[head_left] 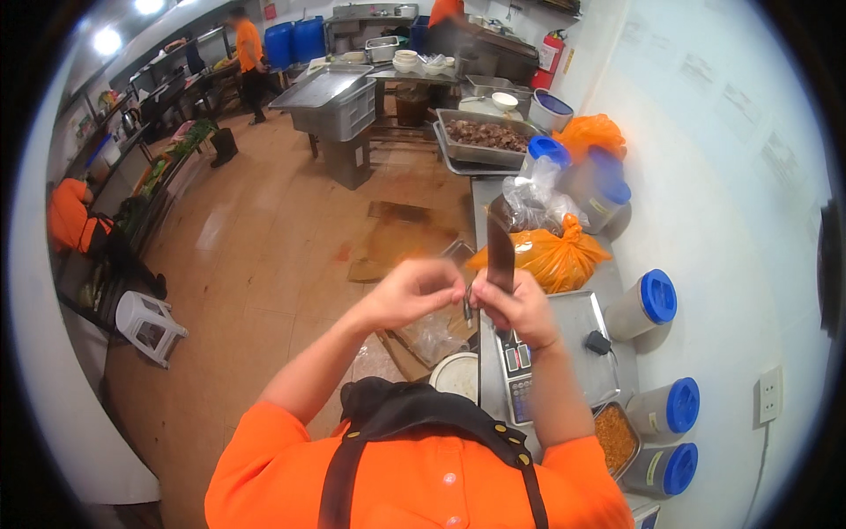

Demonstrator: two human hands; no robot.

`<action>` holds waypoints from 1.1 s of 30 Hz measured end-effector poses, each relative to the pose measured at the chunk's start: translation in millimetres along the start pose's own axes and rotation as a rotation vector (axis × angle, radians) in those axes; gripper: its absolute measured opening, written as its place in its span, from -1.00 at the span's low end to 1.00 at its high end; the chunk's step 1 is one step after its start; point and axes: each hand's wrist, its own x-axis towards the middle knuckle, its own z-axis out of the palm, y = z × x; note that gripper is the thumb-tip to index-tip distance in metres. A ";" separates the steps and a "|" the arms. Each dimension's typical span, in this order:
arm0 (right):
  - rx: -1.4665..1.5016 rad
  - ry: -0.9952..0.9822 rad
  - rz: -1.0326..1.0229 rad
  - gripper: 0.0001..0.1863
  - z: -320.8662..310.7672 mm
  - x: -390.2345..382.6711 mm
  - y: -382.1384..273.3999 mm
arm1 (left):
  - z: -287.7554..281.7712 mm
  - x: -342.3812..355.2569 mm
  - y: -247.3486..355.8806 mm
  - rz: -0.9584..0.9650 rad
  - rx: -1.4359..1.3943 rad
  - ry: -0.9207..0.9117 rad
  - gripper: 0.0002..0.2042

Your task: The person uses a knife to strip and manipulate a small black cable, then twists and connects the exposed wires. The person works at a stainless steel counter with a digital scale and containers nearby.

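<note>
In front of my chest, my right hand [515, 304] grips a large dark-bladed knife [501, 247], which stands upright. Close to it on the left, my left hand [421, 291] has thumb and fingertips pinched together beside a small slim metallic object [468, 304]; whether it holds that object is unclear. Under my right forearm, a digital scale [520, 388] is partly hidden on the counter. Beside it lie a metal tray [577, 309] and a black power adapter [597, 341]. An orange bag [551, 264] rests just beyond my hands.
Lidded containers [639, 304] and a pan of orange food [614, 436] line the right wall. A meat tray [485, 137] is farther along. Cardboard [383, 238] lies on the floor. A plastic stool [150, 326] and crouching person [75, 216] are left; other people [247, 53] work behind.
</note>
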 end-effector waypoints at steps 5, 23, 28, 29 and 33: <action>-0.196 0.111 -0.236 -0.76 9.2 8.4 -58.2 | -5.4 26.6 44.8 0.186 0.045 0.105 -0.86; -0.144 0.469 -0.753 -0.74 -21.6 -39.7 -155.3 | 16.5 37.5 70.9 0.263 0.097 0.236 -0.88; -0.128 0.362 -0.708 -0.73 -2.6 -35.6 -138.5 | 16.2 13.1 97.4 0.286 0.294 0.245 -0.86; -0.145 0.317 -0.675 -0.73 2.4 -33.4 -131.8 | 13.0 7.8 104.7 0.331 0.312 0.268 -0.85; -0.126 0.208 -0.463 -0.76 37.8 -32.0 -97.6 | 18.9 -17.8 121.7 0.385 0.272 0.295 -0.84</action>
